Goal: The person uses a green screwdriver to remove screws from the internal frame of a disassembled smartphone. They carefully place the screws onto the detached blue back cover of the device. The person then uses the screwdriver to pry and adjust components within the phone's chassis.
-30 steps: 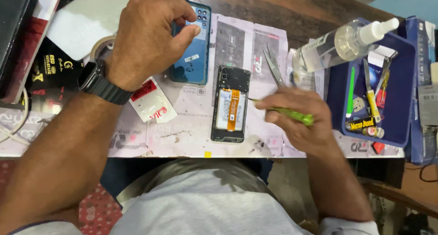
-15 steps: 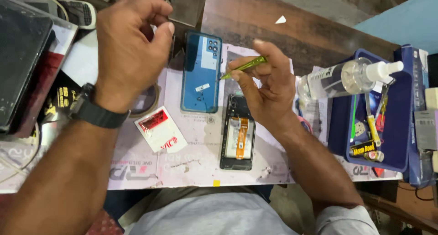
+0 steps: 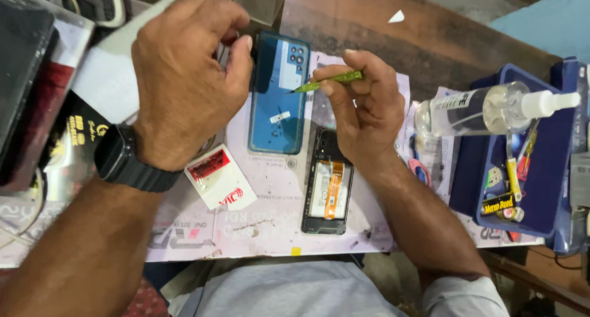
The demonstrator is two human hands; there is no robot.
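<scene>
At centre of the worktop (image 3: 258, 231), on the pale mat: opened phone (image 3: 327, 185), back removed, battery and orange flex cable exposed. At ten o'clock from it, just beside, blue back cover (image 3: 278, 95), inner face up. Right hand (image 3: 362, 108) above the phone's top end, fingers closed on a thin green screwdriver (image 3: 329, 80), tip aimed at nine o'clock over the cover. Left hand (image 3: 184, 77) at the cover's top left corner, fingers curled; whether anything is gripped, cannot tell. Likely light and stiff, the phone, yet fragile inside: best held by the frame edges, never the flex. At three o'clock, spray bottle (image 3: 485, 111) lying on a blue tray (image 3: 547, 188).
</scene>
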